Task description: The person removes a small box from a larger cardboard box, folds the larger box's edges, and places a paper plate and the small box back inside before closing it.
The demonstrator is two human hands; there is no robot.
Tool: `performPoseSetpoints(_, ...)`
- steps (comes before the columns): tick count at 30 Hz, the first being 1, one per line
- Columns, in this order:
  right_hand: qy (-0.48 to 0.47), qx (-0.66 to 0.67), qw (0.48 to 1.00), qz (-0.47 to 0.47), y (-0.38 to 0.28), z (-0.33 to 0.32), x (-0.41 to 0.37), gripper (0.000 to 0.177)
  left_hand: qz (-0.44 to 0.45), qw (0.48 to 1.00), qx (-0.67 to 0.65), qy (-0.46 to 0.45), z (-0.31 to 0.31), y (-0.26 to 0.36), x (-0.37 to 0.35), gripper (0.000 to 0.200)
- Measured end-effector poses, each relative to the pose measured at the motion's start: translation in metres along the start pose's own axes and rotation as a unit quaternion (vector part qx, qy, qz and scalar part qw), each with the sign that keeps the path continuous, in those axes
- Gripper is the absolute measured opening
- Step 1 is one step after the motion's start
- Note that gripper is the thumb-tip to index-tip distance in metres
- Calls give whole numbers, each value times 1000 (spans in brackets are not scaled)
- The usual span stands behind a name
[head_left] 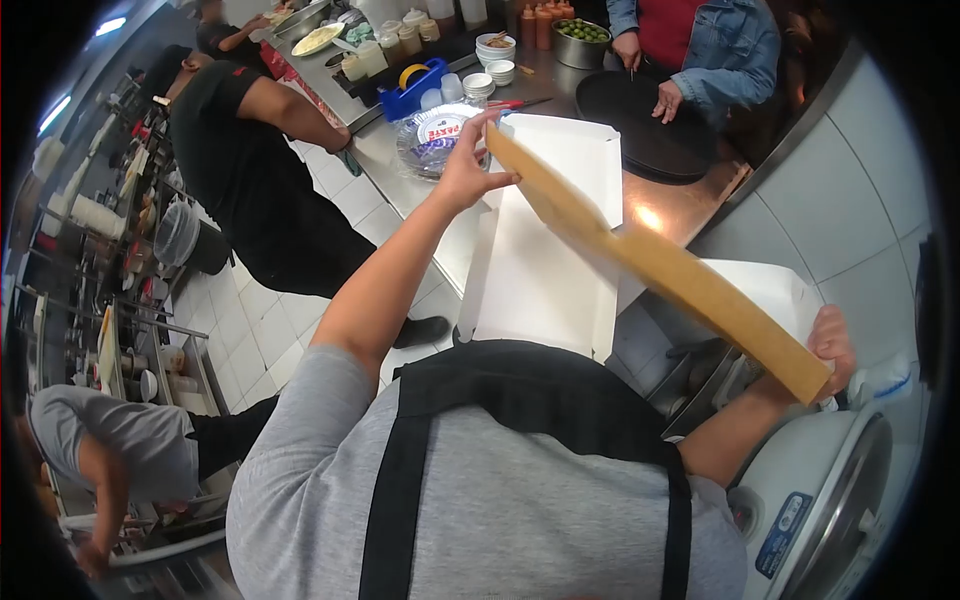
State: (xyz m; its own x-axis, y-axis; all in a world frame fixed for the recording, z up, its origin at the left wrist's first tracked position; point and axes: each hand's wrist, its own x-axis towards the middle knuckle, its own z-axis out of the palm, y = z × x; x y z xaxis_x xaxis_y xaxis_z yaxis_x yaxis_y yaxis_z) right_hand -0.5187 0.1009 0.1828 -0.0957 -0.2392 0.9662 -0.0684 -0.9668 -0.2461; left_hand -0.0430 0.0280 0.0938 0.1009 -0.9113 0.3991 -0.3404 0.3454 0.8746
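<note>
My left hand pinches the upper left end of a cardboard box. Its brown side runs slantwise down to my right hand, whose fingers are closed around the other end. Part of this box's white face shows behind the brown strip. Below and behind it, an open white box lies on the steel counter's edge, with its lid laid back. Close to my left hand is a stack of plastic-wrapped foil plates.
Across the counter, a person in a denim jacket stands by a round black tray. Cups, a blue tape dispenser and a pot of green fruit sit farther back. Another person stands left; a white appliance is right.
</note>
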Motion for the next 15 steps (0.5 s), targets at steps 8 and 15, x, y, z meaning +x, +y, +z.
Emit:
performPoseSetpoints(8,116,202,970,66,51,-21,-33,63,292,924,233,81,-76,78,-57,61)
performPoseSetpoints(15,205,28,943,263,197,128,-30,42,386,775,413,281,-107,92,-136,47)
